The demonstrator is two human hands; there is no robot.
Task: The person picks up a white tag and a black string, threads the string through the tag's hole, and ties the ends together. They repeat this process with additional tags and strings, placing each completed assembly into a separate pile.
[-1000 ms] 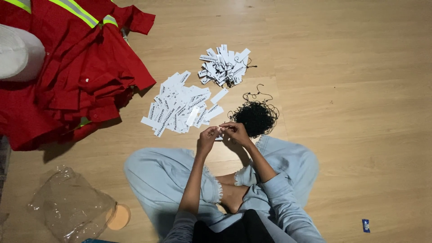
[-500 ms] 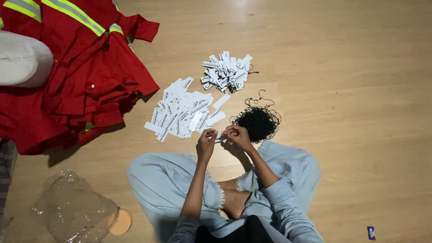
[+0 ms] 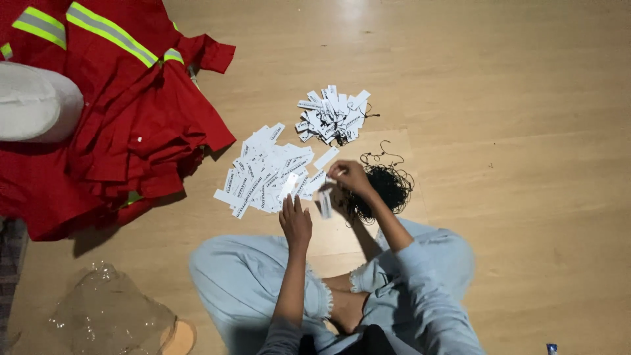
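I sit cross-legged on a wooden floor. My right hand point(image 3: 348, 177) is raised and pinches a thin string from which a white paper tag point(image 3: 325, 204) dangles. My left hand point(image 3: 296, 220) stretches forward with its fingers apart, the fingertips at the near edge of a spread of loose white tags point(image 3: 263, 171). A tangle of black strings point(image 3: 389, 187) lies just right of my right hand. Farther off sits a smaller heap of tags with strings on them point(image 3: 332, 115).
A pile of red work garments with yellow-grey reflective stripes point(image 3: 125, 125) covers the floor at the left, with a white rounded object point(image 3: 33, 102) on it. A crumpled clear plastic bag point(image 3: 105, 315) lies at the near left. Bare wooden floor point(image 3: 513, 131) extends to the right.
My hands were joined together at one tag. They have parted: the right hand lifted with the tag hanging from its string, and the left reached out to the loose tags.
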